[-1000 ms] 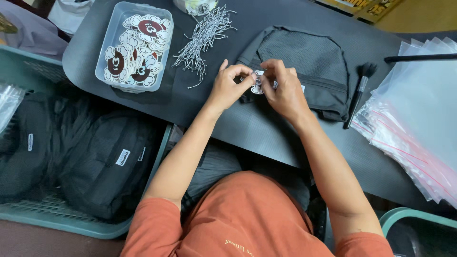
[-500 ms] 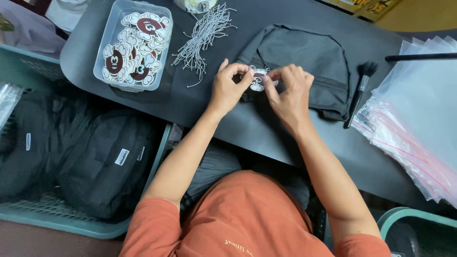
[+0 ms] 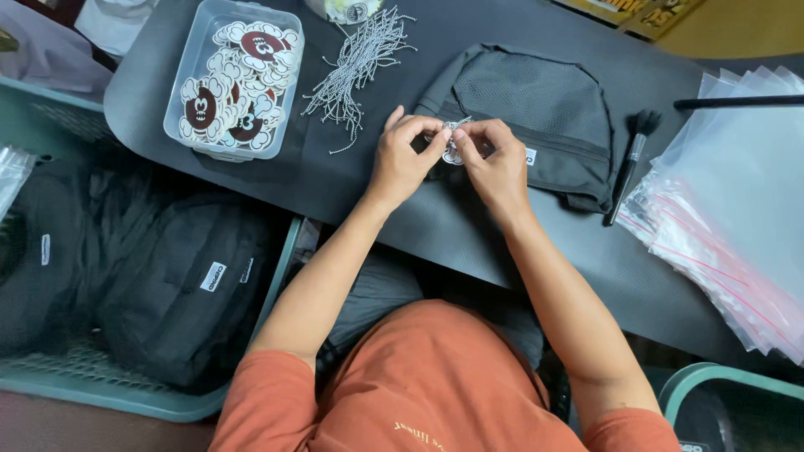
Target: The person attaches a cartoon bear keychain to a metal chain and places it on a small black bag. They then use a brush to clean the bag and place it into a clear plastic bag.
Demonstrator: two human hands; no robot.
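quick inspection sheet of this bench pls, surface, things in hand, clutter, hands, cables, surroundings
surface: dark mat over the table, things laid across it
job's things: small tag on a ball chain pinched at the grey pouch bag
clutter: clear tub of round tags, loose pile of ball chains, small brush, stack of clear zip bags
grippers: left hand and right hand both pinch the tag and chain, fingertips close together
cables: nothing seen
surroundings: green crate of black bags at the left, another green crate rim at lower right
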